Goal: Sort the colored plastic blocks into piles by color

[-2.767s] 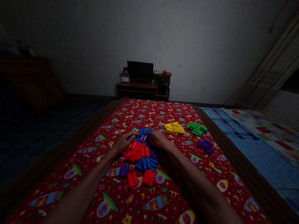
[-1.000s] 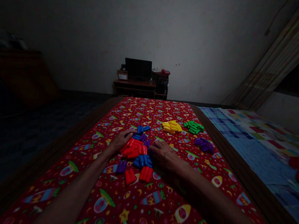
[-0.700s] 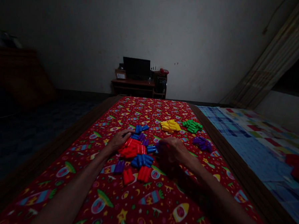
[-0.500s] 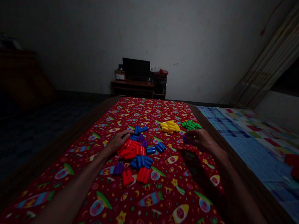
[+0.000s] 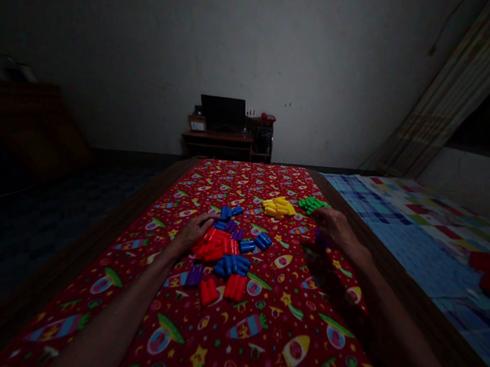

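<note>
A mixed heap of red, blue and purple plastic pegs (image 5: 225, 247) lies on a red patterned cloth (image 5: 262, 316). My left hand (image 5: 193, 231) rests at the heap's left edge, fingers curled against the red pegs (image 5: 215, 245). My right hand (image 5: 335, 226) lies far to the right over the purple peg pile (image 5: 320, 239), which it mostly hides, fingers stretched out flat. A yellow pile (image 5: 279, 207) and a green pile (image 5: 312, 203) sit just beyond it. Loose blue pegs (image 5: 262, 240) lie between the hands.
The cloth covers a long wooden-edged table (image 5: 392, 262). A checked blue mat (image 5: 423, 236) lies to the right. A small desk with a dark screen (image 5: 227, 125) stands by the far wall. The room is dim.
My right hand left the mixed heap, swung right with a purple peg and came down on the purple pile. Two blue pegs got pushed out to the right. The left hand stayed put.
</note>
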Demonstrator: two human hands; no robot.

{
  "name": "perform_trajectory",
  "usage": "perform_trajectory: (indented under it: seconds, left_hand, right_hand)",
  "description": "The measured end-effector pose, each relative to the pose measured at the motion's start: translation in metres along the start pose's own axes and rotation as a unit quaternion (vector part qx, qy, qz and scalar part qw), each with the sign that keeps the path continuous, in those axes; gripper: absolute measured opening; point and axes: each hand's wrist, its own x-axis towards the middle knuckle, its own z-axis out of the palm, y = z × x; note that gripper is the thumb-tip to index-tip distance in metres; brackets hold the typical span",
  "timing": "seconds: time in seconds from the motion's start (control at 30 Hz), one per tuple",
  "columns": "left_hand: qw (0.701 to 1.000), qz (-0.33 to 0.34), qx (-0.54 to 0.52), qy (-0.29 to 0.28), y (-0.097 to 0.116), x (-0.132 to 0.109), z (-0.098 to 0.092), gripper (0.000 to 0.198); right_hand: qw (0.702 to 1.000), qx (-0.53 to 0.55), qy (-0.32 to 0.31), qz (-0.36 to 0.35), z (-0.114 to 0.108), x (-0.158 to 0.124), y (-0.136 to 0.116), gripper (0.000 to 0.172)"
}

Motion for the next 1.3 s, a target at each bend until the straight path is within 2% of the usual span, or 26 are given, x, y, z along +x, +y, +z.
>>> perform_trajectory:
  seconds: [0.07,0.23,0.3,0.43,0.53,0.6,0.67,0.8,0.9,1.0,1.13,1.23,1.3]
  left_hand:
    - [1.000,-0.003,0.000,0.001,-0.001,0.000,0.000,0.052]
    - [1.000,-0.003,-0.015,-0.006,0.001,0.000,0.001,0.051]
    - [1.000,0.002,-0.017,-0.005,0.002,-0.001,0.001,0.050]
    - [1.000,0.002,-0.015,0.004,0.003,-0.001,0.001,0.048]
    - [1.000,-0.006,-0.015,0.005,0.003,0.000,0.001,0.046]
    - [1.000,-0.010,-0.016,0.001,0.003,0.000,0.001,0.045]
    - [1.000,-0.009,-0.016,-0.003,0.002,0.000,0.001,0.046]
    - [1.000,-0.002,-0.021,-0.007,0.000,-0.001,0.001,0.053]
    - [0.999,-0.003,-0.032,-0.005,-0.001,-0.001,0.002,0.053]
    - [0.999,-0.012,-0.035,0.010,0.001,-0.001,0.002,0.050]
    - [0.998,-0.034,-0.035,0.028,0.006,-0.001,0.000,0.056]
    - [0.998,-0.057,-0.004,0.025,0.005,0.002,-0.003,0.057]
    - [0.997,-0.067,0.029,0.009,0.000,0.006,-0.006,0.056]
  right_hand:
    - [0.997,0.052,0.000,-0.056,0.012,0.005,-0.028,0.022]
    - [0.980,0.078,-0.094,-0.155,0.059,0.035,-0.105,0.022]
    - [0.974,0.097,-0.108,-0.172,0.081,0.052,-0.129,0.025]
    - [0.970,0.084,-0.164,-0.156,0.113,0.074,-0.158,0.025]
    - [0.974,0.085,-0.159,-0.133,0.118,0.073,-0.160,0.024]
    - [0.979,0.107,-0.125,-0.124,0.110,0.066,-0.149,0.025]
    - [0.983,0.122,-0.076,-0.110,0.093,0.057,-0.127,0.024]
    - [0.993,0.113,-0.003,-0.040,0.044,0.033,-0.063,0.031]
    - [0.997,0.068,-0.026,0.027,0.005,0.011,-0.011,0.037]
    - [0.993,0.004,-0.057,0.107,-0.019,-0.007,0.030,0.037]
    - [0.983,-0.035,-0.107,0.144,-0.022,-0.015,0.061,0.045]
    - [0.979,-0.023,-0.153,0.136,-0.013,-0.015,0.070,0.051]
    - [0.978,-0.014,-0.161,0.130,-0.008,-0.015,0.071,0.053]
